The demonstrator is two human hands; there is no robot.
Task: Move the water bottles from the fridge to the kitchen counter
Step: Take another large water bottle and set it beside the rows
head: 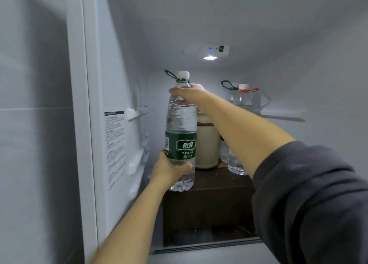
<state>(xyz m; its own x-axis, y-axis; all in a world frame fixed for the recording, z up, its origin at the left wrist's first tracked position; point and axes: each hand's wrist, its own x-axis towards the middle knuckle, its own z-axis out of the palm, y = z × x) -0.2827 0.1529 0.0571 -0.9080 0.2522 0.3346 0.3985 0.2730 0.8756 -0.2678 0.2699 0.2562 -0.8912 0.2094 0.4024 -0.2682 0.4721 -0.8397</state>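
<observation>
At frame centre a water bottle (180, 132) stands upright, left hand (169, 169) below, right hand (191, 97) above. Behind it to the right sits a jar (207, 144) on a box (209, 204); two more bottles (242, 104) stand further right.

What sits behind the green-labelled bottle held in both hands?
Behind the green-labelled bottle stands a beige container on a dark box. The bottle and the right hand cover the container's top; two more bottles stand further right.
</observation>
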